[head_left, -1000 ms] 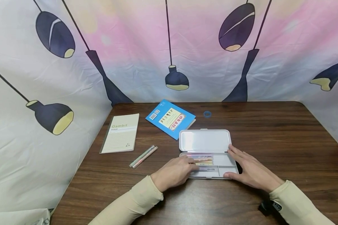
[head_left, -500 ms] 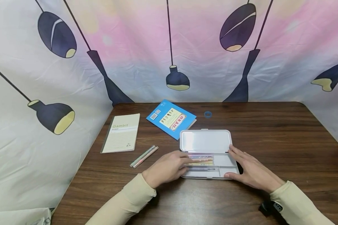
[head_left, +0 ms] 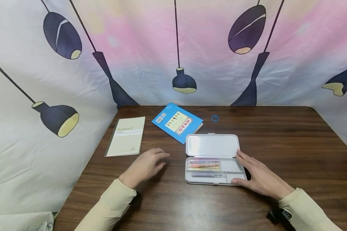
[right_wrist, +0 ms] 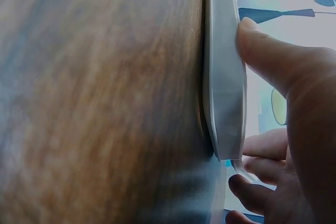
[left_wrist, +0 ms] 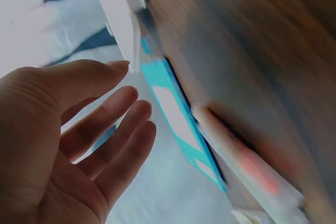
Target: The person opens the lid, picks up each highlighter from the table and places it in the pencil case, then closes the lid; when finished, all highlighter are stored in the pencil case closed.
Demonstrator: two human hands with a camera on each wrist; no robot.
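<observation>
Left hand (head_left: 146, 165) is hovering, relaxed and empty; right hand (head_left: 260, 176), spread rather than clenched, is steadying the case (head_left: 231, 165) on the table (head_left: 292, 138), which is likely light, stiff, slick, best held by its side walls (right_wrist: 227, 77).

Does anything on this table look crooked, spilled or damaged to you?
Mainly the blue book: it lies diagonally, while the open pencil case nearby sits roughly square to the table. I see nothing spilled or damaged.

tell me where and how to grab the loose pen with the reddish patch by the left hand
Mid-barrel, from above: the pen looks long and slim and lies along the table, so the left hand could likely pinch across its width.
</observation>
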